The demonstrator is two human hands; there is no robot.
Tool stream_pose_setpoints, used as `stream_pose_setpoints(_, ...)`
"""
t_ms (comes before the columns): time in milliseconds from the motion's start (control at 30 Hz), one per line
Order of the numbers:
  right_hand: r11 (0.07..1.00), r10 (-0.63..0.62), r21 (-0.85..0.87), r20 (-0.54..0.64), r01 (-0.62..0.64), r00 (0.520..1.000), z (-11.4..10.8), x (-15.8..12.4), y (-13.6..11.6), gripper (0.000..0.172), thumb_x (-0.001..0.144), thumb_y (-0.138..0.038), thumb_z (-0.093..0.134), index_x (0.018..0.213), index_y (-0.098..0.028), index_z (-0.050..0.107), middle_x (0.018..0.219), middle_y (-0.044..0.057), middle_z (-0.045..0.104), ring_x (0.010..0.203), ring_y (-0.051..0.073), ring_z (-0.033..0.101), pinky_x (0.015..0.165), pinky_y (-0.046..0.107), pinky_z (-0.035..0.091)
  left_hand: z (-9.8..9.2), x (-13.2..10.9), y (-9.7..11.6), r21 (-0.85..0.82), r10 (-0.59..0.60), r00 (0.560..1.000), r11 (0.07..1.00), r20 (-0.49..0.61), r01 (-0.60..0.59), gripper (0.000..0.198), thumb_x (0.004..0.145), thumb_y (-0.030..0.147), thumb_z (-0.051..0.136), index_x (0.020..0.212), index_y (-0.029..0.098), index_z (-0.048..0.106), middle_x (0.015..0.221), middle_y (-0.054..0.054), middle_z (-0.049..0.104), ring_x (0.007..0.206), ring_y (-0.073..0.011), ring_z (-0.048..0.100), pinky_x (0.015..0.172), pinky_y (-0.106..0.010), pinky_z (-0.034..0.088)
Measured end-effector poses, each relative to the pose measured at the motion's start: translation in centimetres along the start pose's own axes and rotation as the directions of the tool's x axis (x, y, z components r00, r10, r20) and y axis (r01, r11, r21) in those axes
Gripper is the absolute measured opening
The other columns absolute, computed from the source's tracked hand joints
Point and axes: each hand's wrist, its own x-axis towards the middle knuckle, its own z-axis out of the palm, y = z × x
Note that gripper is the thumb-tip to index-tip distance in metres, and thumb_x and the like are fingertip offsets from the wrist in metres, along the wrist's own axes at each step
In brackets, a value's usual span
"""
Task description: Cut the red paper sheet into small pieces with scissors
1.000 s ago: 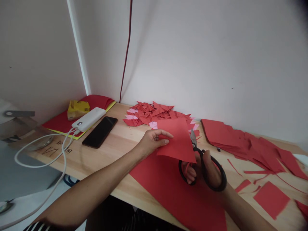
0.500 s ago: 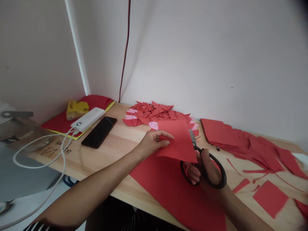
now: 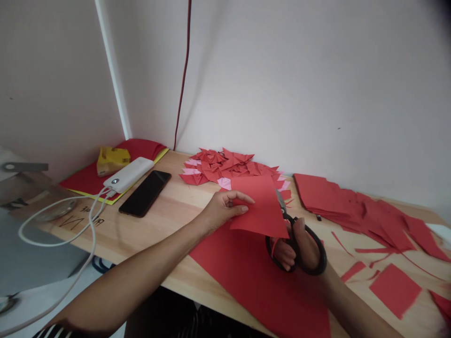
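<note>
My left hand [image 3: 225, 209] pinches a red sheet of paper [image 3: 262, 206] between thumb and fingers, held up above the table. In my right hand [image 3: 296, 241] are black-handled scissors [image 3: 313, 267], with fingers and thumb through the loops. Their blades lie along the right edge of the held sheet, and part of them is hidden by it. Below both hands a larger red sheet [image 3: 253, 277] lies on the table, reaching over its front edge. Behind the held sheet is a heap of folded red and pink paper pieces [image 3: 225, 164].
Stacked red paper [image 3: 338, 204] lies at the right, with cut strips [image 3: 352, 272] and a red square [image 3: 396, 290] before it. On the left are a black phone [image 3: 145, 193], a white power bank [image 3: 130, 174] with cables, and a yellow packet [image 3: 112, 161] on coloured sheets.
The scissors have moved slightly left against the sheet's right edge, and their handles have drawn a little closer together. My left hand and the sheet stay in place.
</note>
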Motion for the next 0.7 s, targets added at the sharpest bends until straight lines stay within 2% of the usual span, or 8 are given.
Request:
stream_pose_setpoints(100,1.000,0.011,0.023,0.116,-0.014,0.993,0.1,0.2,-0.2,0.073,0.071,-0.090,0.035,0.043,-0.022,0.038,0.035,-0.005,0.028,0.029,0.009,0.031,0.029,0.023,0.029,-0.1,0.0,0.0,0.008,-0.002,1.000,1.000,-0.003,0.002,0.020,0.072,0.021,0.077,0.091,0.014,0.072,0.065,0.002,0.064,0.053,-0.0061,0.052,0.054,-0.018,0.039)
stream_pose_setpoints(267,0.998,-0.004,0.062,0.090,-0.002,0.996,0.6,0.2,-0.8,0.072,0.071,-0.088,0.039,0.054,-0.019,0.053,0.046,-0.002,0.040,0.041,0.014,0.046,0.041,0.027,0.043,-0.2,0.1,-0.1,0.026,0.009,1.000,1.000,0.001,-0.009,0.018,0.072,0.020,0.076,0.089,0.014,0.072,0.056,0.005,0.057,0.046,-0.0041,0.044,0.050,-0.018,0.035)
stream_pose_setpoints(467,0.981,0.077,0.175,0.051,-0.085,0.996,0.4,-0.1,-1.3,0.069,0.070,-0.085,0.047,0.056,-0.018,0.055,0.046,-0.004,0.038,0.039,0.011,0.041,0.041,0.025,0.040,-0.3,0.1,-0.2,0.042,0.003,1.000,0.999,0.015,-0.003,0.016,0.073,0.018,0.075,0.088,0.015,0.073,0.065,0.003,0.063,0.050,-0.0047,0.048,0.053,-0.018,0.036)
stream_pose_setpoints(700,0.983,0.053,0.175,0.009,-0.054,0.999,0.5,-0.4,-1.6,0.067,0.077,-0.080,0.047,0.054,-0.017,0.054,0.044,-0.005,0.035,0.037,0.009,0.037,0.039,0.022,0.037,0.0,0.0,-0.1,0.010,-0.020,0.999,1.000,0.031,0.020,0.015,0.072,0.016,0.074,0.087,0.015,0.074,0.073,0.001,0.068,0.058,-0.0067,0.054,0.058,-0.019,0.040)
